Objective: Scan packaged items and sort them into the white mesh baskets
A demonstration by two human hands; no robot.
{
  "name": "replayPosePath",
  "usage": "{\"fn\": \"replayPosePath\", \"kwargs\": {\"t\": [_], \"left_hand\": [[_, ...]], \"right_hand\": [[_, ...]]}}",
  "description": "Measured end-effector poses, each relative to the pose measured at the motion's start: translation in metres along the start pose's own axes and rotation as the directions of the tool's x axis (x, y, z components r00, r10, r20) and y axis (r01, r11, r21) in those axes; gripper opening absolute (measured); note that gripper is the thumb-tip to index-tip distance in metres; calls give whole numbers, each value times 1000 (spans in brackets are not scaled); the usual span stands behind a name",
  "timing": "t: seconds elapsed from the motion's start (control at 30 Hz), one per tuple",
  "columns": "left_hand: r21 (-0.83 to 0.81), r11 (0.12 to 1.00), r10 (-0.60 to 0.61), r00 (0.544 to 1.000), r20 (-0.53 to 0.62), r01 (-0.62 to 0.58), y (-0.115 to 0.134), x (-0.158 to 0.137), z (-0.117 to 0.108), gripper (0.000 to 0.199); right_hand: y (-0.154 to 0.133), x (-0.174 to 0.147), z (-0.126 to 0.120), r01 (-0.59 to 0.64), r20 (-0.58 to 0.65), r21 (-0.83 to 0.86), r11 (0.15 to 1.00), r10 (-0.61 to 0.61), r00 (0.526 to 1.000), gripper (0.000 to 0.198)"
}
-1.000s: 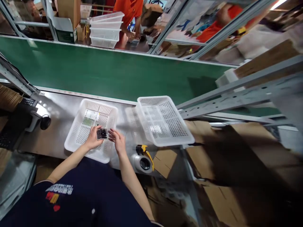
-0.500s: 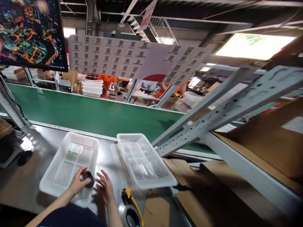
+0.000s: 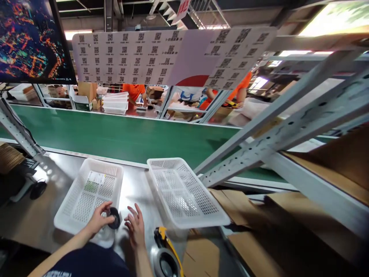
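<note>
My left hand (image 3: pixel 100 219) is closed on a round black object (image 3: pixel 114 218) above the near end of the left white basket (image 3: pixel 67 207). Something clear shows just under the object, but its kind is too unclear to name. My right hand (image 3: pixel 135 224) hovers to the right of it, fingers spread and nothing in them. A label and a green-patterned packet (image 3: pixel 91 186) lie in the left basket. Close to my right forearm sits a yellow tape dispenser (image 3: pixel 168 250) with a roll of tape.
A second white basket (image 3: pixel 187 192) stands to the right on the metal table (image 3: pixel 132 181). Beyond runs a green conveyor belt (image 3: pixel 115 130), with a QR-code board (image 3: pixel 190 54) above. Metal posts and cardboard (image 3: pixel 201 254) crowd the right. Co-workers in orange work behind.
My view has turned slightly, shifting the baskets and dispenser rightward in the picture. The black object stays in my left hand, and my right hand remains apart from it.
</note>
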State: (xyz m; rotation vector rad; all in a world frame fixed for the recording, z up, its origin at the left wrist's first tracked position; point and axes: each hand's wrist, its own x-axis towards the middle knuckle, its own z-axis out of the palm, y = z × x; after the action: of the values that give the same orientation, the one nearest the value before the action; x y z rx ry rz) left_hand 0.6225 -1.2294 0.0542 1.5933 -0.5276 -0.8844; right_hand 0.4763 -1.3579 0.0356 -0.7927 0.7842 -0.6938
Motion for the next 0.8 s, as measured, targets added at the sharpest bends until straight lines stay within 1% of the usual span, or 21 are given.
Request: {"fn": "replayPosePath", "kwargs": {"t": [0.07,0.1,0.2,0.27,0.47,0.53,0.67,0.73,0.8], "left_hand": [[-78,997,3,1000,-30,-5,0,1,2,81],[-117,993,-17,999,-40,12,0,1,3,80],[-216,970,-126,991,-38,115,1,-2,6,81],[-252,956,-166,986,-32,153,-1,-3,8,83],[-348,920,-216,974,-63,182,-8,-1,10,89],[-344,921,-210,977,-45,182,-8,-1,10,88],[-347,922,-182,983,7,173,-4,-2,7,81],[-333,935,-137,990,-25,121,1,-4,6,81],[-263,964,-47,997,-58,30,9,-6,3,79]], "right_hand": [[-4,-2,1,-11,-31,21,1000,12,999,91],[-6,-3,2,-17,-40,28,999,18,999,92],[-9,-6,6,-50,-53,30,998,51,997,91],[-10,-8,7,-69,-59,29,997,71,996,90],[-13,-12,4,-83,-55,24,996,84,995,93],[-12,-11,2,-83,-54,-3,997,83,995,91],[-11,-11,0,-75,-45,-35,997,74,996,89],[-14,-13,2,-79,-43,-28,996,78,996,90],[-21,-19,7,-75,-39,-15,997,75,996,91]]}}
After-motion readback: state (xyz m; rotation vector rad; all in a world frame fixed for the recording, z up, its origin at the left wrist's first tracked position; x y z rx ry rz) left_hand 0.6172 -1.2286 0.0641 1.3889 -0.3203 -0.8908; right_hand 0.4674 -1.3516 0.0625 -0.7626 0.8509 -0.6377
